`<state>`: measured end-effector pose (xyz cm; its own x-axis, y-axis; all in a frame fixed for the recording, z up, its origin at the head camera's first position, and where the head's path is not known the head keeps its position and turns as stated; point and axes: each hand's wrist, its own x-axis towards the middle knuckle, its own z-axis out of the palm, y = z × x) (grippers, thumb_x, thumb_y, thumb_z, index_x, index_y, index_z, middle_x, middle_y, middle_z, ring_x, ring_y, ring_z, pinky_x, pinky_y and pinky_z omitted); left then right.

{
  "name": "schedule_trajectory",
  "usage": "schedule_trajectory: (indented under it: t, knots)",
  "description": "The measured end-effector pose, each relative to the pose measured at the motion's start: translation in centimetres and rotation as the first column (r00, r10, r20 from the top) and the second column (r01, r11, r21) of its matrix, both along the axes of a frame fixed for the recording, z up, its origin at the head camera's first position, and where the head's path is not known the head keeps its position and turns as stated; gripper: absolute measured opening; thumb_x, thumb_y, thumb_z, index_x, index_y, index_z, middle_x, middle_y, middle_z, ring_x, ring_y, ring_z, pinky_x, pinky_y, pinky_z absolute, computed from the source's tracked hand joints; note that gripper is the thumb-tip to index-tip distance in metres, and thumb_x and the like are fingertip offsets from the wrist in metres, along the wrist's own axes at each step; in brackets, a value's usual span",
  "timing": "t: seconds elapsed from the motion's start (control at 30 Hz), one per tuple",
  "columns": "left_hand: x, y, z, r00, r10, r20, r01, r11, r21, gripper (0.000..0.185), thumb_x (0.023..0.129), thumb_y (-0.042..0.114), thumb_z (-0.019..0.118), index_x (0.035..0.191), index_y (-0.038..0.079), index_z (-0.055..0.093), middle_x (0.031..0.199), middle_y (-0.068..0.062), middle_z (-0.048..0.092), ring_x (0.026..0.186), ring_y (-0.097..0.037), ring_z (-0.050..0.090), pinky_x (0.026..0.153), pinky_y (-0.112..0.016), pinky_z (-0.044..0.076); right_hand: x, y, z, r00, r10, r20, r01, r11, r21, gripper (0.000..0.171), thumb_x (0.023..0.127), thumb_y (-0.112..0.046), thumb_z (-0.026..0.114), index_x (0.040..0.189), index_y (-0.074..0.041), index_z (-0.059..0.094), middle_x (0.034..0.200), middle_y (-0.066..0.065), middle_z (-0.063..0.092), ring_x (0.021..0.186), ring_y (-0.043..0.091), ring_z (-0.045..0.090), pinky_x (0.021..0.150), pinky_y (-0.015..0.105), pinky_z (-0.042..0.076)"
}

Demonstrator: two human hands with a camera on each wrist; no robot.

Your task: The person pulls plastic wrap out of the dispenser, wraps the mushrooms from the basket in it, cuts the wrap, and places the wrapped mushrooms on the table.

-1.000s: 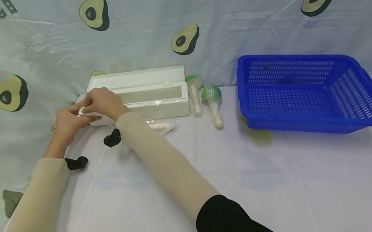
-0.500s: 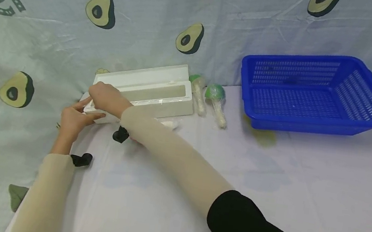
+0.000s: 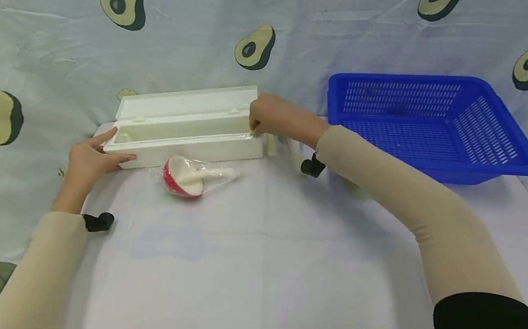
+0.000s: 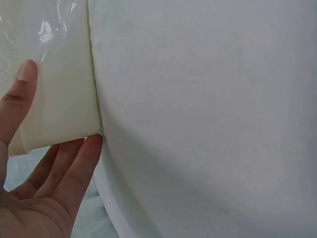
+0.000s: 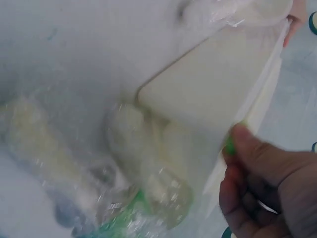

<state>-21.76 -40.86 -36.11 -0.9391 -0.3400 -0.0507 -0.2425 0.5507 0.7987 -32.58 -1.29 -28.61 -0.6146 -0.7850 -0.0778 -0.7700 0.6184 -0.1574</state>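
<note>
Left hand [image 3: 87, 161] with straight fingers [image 4: 74, 163] resting against the left end of the open white box [image 3: 186, 133] on the tabletop [image 3: 280, 258], right hand [image 3: 276, 116] pinching its right end; a wrapped red-and-white spoon [image 3: 187, 178] lies just in front, between the fingers of both hands.

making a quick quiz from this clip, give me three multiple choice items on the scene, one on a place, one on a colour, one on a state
1. Where is the wrapped red and white scoop?
A. in the basket
B. on the table in front of the white box
C. inside the box

2. What colour is the basket?
A. blue
B. green
C. red

3. How is the box's lid?
A. shut
B. taken off
C. open, tilted back

Answers:
1 B, it lies before the box's front wall.
2 A, the mesh walls are blue.
3 C, the lid stands behind the trough while the left hand and right hand touch the box's ends.
</note>
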Motion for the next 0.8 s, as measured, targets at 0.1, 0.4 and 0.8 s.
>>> schedule_trajectory:
  t: [0.1,0.4,0.8]
  knots:
    - [-0.4,-0.2,0.6,1.000,-0.004,0.022,0.006,0.998,-0.055,0.096,0.076,0.044,0.088,0.155,0.028,0.037,0.112,-0.013,0.054,0.061,0.001,0.069,0.063,-0.010,0.052,0.1,0.5,0.2,0.999,0.039,-0.026,-0.040,0.999,-0.017,0.009,0.090,-0.009,0.078,0.096,-0.003,0.081,0.097,0.010,0.077,0.092,0.024,0.067,0.086,0.034,0.055]
    - [1.3,0.9,0.3,0.980,-0.201,0.004,0.189,0.914,-0.358,0.091,0.094,0.040,0.073,0.162,0.011,0.020,0.149,-0.040,0.034,0.122,-0.045,0.053,0.098,-0.054,0.047,0.5,0.3,0.2,1.000,-0.023,0.000,0.023,1.000,-0.021,0.008,0.091,-0.011,0.078,0.095,-0.005,0.081,0.096,0.008,0.076,0.088,0.020,0.066,0.082,0.033,0.054]
    - [1.4,4.1,-0.1,0.779,-0.405,-0.478,-0.009,0.756,-0.654,0.028,0.077,0.002,0.086,0.104,-0.002,0.077,0.105,-0.020,0.070,0.098,-0.045,0.060,0.086,-0.060,0.047,5.6,-3.5,-2.3,0.978,0.094,-0.188,-0.117,0.986,-0.118,0.022,0.096,-0.006,0.069,0.118,-0.007,0.075,0.116,0.010,0.070,0.109,0.028,0.065,0.091,0.035,0.054]
